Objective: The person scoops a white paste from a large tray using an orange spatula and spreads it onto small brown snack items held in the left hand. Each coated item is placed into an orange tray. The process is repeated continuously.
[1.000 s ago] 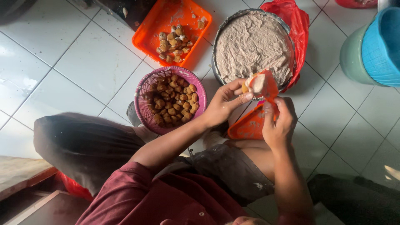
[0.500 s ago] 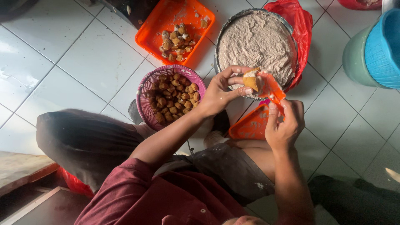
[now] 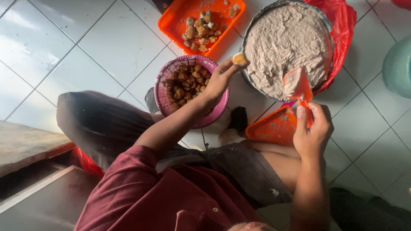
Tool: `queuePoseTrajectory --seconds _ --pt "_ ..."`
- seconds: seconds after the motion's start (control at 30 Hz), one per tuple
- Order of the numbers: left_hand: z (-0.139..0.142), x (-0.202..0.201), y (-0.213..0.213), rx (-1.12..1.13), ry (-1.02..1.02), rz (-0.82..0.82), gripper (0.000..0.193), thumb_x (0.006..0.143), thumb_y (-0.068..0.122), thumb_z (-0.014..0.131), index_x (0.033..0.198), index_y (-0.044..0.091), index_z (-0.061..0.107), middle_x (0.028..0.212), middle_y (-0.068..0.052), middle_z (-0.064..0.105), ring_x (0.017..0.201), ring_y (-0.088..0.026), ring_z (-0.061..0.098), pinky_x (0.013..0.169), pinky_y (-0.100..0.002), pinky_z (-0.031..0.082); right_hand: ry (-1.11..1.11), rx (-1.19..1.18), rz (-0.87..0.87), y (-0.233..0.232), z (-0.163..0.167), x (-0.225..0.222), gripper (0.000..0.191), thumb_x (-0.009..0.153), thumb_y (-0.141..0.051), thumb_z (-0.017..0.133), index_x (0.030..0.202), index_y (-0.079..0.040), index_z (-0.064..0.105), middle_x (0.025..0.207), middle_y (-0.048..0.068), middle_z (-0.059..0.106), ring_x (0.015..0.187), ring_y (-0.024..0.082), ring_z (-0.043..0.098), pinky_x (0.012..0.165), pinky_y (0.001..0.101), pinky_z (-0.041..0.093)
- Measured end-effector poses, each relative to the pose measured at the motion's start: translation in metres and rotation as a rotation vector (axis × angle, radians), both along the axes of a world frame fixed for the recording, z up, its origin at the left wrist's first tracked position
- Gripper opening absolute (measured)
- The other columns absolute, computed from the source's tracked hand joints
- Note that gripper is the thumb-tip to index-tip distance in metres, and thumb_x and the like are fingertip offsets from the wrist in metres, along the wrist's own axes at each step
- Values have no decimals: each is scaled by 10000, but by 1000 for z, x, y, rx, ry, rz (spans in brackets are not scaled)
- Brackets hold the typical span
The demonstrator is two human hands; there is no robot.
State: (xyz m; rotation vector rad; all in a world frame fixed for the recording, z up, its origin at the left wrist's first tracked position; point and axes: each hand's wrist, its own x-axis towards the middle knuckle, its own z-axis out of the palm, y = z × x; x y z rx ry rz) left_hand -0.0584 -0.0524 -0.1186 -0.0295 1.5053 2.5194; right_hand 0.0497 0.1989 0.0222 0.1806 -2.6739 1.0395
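Tofu puff [image 3: 239, 58] pinched at left hand's [image 3: 219, 81] fingertip grip.

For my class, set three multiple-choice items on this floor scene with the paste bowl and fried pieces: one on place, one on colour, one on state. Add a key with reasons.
1. Where does the pink basket stand?
A. on the paste
B. on the tiled floor, left of the metal bowl
C. inside the orange tray

2. What colour is the scoop?
A. orange
B. blue
C. white

3. What does the left hand hold?
A. nothing
B. the scoop
C. a small fried piece

Key:
1 B, the basket sits on tiles beside the bowl.
2 A, the scoop in the right hand is orange, loaded with paste.
3 C, the piece is pinched at the fingertips.
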Motion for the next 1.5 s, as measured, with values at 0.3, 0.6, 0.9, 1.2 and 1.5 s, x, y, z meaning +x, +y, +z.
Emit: queuePoseTrajectory --seconds 0.3,0.6,0.9,1.2,1.5 --pt "-86 -66 -90 -206 -655 290 543 976 490 566 1378 125 577 1474 -136 532 1392 -307 455 1147 -559 329 -326 -460 -48 0 -8 -7 258 1174 -191 515 1208 41 623 961 24 541 837 77 479 748 234 402" --pt "-114 -40 -92 -434 -241 220 446 1003 283 607 1356 11 607 1373 -198 640 1221 -306 607 1036 -366 485 -401 -715 -194 43 -4 -29 354 1179 -294 420 1184 7 606 788 18 528 608 67 422 544 243 339" --pt "-197 93 -86 -1537 327 -407 782 660 285 827 1361 94 537 1421 -139 495 1303 -338 500 1010 -596 435 -828 172 -245 148 -146 -70 297 1035 -115 505 1292 -22 622 905 69 745 612 113 637 641 301 526" --pt "-198 84 -81 -1729 440 -671 513 822 185 705 1300 70 560 1241 -86 542 1184 -258 577 991 -528 489 -949 -885 -368 128 -238 -92 186 1083 -237 565 1065 -58 610 761 17 591 494 65 408 443 234 306" --pt "-194 85 -83 -1922 630 -651 339 867 334 637 1200 274 654 1260 -64 625 1181 -242 612 1035 -590 452 -794 -1069 -169 109 -187 -85 201 1089 -228 485 1126 -70 604 823 44 591 537 86 451 451 218 311"
